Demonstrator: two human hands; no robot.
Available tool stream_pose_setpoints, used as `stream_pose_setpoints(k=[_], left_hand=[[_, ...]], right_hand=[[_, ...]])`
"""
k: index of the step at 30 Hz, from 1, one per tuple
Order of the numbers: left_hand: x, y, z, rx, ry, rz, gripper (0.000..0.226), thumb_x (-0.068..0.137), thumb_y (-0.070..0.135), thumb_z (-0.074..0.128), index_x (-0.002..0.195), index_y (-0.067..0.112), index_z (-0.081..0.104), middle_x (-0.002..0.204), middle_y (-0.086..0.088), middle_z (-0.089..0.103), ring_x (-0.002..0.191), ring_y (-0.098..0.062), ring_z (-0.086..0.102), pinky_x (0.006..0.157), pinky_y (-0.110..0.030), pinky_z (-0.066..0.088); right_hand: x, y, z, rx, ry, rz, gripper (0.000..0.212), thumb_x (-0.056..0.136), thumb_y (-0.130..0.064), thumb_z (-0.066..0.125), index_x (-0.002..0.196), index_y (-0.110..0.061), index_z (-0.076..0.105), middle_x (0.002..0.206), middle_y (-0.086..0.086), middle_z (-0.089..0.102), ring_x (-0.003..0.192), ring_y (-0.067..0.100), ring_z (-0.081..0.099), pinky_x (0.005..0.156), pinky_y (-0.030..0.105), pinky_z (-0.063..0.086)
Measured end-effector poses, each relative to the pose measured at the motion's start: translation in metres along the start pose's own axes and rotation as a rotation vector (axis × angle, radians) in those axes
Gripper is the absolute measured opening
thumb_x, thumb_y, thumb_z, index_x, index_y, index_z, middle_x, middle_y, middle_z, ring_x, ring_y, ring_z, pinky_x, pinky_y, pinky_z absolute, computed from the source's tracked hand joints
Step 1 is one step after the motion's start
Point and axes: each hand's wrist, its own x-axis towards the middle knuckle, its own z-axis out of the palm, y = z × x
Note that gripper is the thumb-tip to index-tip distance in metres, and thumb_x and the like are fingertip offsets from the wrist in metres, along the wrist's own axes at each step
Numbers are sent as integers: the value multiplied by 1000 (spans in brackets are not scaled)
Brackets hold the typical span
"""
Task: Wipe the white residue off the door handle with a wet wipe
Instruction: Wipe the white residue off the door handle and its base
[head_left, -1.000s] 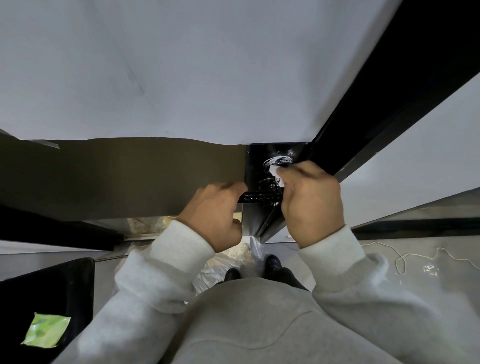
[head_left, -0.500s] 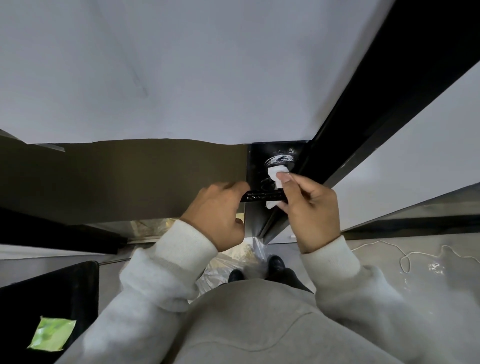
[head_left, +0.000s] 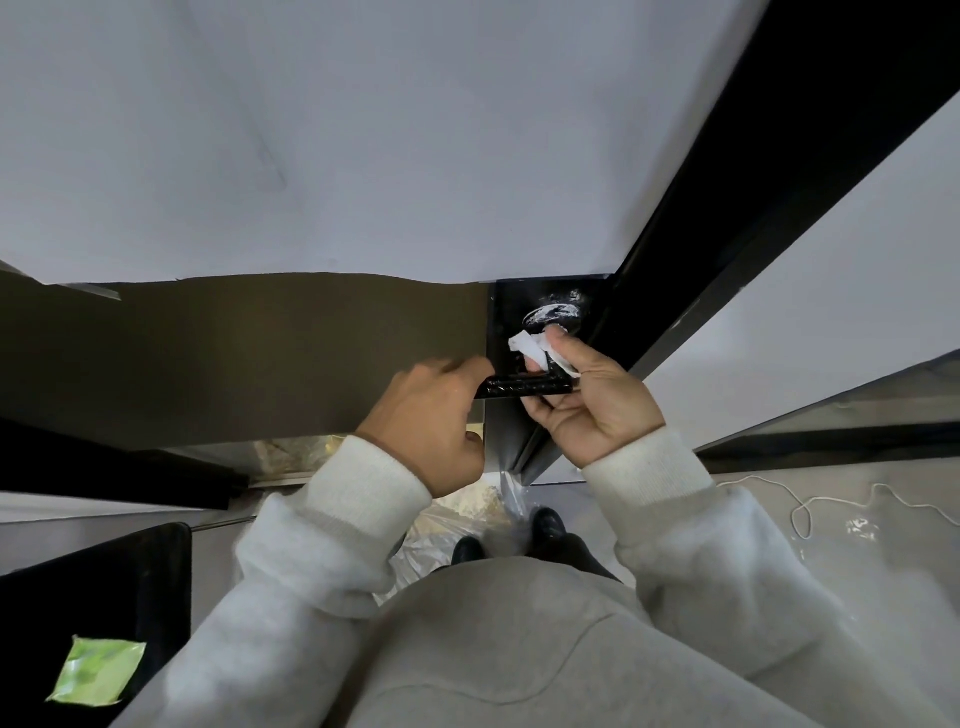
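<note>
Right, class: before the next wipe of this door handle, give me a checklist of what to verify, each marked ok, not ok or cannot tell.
1. Wet wipe held in the right hand: ok, pinched between thumb and fingers.
2. Door handle steadied: ok, the left hand grips its free end.
3. Lever bar free of white residue: cannot tell, it looks dark and glossy.
4. Round base free of white residue: not ok, white smears remain.
5. Wipe on the residue: not ok, it sits just below the round base.
6. Wipe wet enough: cannot tell.
</note>
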Motion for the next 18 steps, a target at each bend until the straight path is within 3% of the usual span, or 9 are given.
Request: stream_pose_setpoints(k=[4, 8, 11, 14, 18], left_hand=[[0, 1, 0, -1, 7, -2, 39, 66, 13, 55, 104, 20, 56, 85, 0, 57, 78, -26, 57, 66, -33, 48], [-1, 2, -2, -8, 9, 3, 42, 66, 13, 57, 108, 19, 57, 88, -1, 59, 82, -26, 59, 69, -35, 51], [-2, 2, -2, -9, 0, 2, 45, 68, 12, 58, 112, 18, 57, 91, -2, 61, 85, -25, 60, 71, -35, 52], [-1, 2, -2, -7, -8, -1, 43, 67, 11, 58, 110, 20, 57, 90, -1, 60, 84, -24, 59, 69, -31, 49], [0, 1, -3, -18, -20, -1, 44, 66, 12, 56, 109, 20, 58, 89, -1, 60, 82, -25, 59, 70, -33, 51]], right_hand=[[7, 8, -2, 223, -118, 92, 8, 90, -15, 69, 91, -9, 64, 84, 5, 70, 56, 8, 68, 75, 34, 56], [10, 15, 2, 370, -155, 70, 3, 97, -8, 61, 94, -6, 60, 70, 5, 69, 50, 6, 63, 70, 29, 55], [10, 19, 1, 140, -20, -199, 14, 88, -1, 71, 84, -8, 59, 64, 6, 70, 54, 14, 66, 64, 31, 58], [5, 23, -8, -444, 232, -634, 25, 74, -13, 87, 77, -13, 62, 62, -1, 68, 59, 12, 65, 64, 28, 55], [-6, 25, -19, -603, 266, -759, 25, 73, -24, 88, 72, -17, 64, 54, -10, 58, 53, 8, 53, 57, 27, 47]])
